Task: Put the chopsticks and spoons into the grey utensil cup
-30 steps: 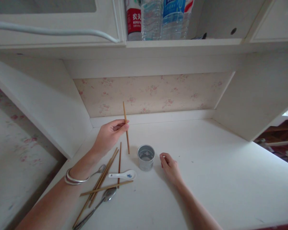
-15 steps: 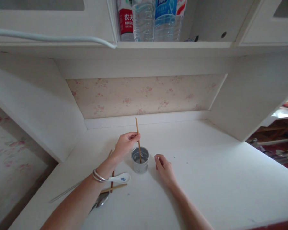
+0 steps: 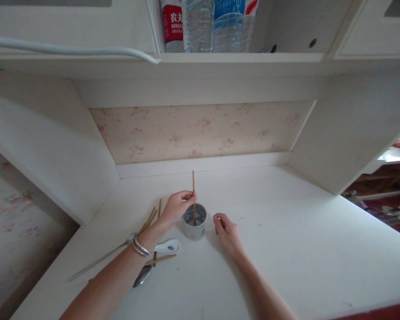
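Showing "农夫", a bottle (image 3: 173,26) overlooks left hand (image 3: 177,207) pinching chopstick (image 3: 194,183), right hand (image 3: 228,232) curled.

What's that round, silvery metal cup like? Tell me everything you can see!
The round, silvery-grey, metal-looking cup stands upright on the smooth white tabletop, open at the top. It narrows slightly toward its base, and a cluster of small holes shows in its inner wall. A thin, brown, wooden-looking chopstick in the person's left hand reaches inside; I can't tell whether either touches it.

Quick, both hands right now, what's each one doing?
Left hand: closed on a chopstick, its lower end in the cup.
Right hand: loosely closed beside the cup, nothing visible in it.
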Demonstrator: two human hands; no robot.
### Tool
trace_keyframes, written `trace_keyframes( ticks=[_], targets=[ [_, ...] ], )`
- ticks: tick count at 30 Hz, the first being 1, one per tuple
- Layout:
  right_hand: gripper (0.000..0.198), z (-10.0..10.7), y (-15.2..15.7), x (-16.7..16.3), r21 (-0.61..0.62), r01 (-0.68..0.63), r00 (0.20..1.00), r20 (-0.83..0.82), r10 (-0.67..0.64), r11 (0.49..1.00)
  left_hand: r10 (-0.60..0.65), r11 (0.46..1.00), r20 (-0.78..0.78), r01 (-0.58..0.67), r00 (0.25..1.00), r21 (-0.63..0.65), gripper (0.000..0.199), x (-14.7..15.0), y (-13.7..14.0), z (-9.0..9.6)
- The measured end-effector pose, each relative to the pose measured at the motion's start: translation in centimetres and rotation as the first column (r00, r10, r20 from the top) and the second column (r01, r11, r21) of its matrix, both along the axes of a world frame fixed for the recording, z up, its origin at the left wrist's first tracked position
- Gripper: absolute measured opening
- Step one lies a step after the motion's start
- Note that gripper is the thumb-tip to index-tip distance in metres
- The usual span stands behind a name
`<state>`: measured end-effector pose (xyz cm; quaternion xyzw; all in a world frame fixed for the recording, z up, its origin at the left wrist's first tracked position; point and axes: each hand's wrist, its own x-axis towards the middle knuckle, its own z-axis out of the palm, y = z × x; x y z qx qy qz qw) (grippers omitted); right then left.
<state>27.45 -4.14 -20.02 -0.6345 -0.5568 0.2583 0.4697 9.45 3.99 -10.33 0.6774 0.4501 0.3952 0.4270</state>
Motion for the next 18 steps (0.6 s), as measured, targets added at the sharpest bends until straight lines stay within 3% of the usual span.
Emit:
trace_keyframes(
  ticks=[7, 12, 18],
  targets=[
    [0.045, -0.1, 0.0, 0.0, -0.012, 0.006, 1.000, 0.011, -0.006, 1.000, 0.043, 0.998, 0.016, -0.043, 0.999, -0.044, 0.037, -0.6, -0.9, 0.3],
    [0.044, 0.0, -0.1, 0.1, -0.010, 0.004, 1.000, 0.011, -0.004, 1.000, 0.138, 0.990, 0.105, -0.134, 0.985, -0.040, 0.048, -1.9, -4.1, 0.6],
    [0.040, 0.4, -1.1, -0.6, -0.027, 0.046, 0.999, -0.024, -0.047, 0.999, 0.185, 0.980, 0.127, -0.192, 0.975, 0.048, 0.079, -1.8, -8.3, -2.9]
  ],
)
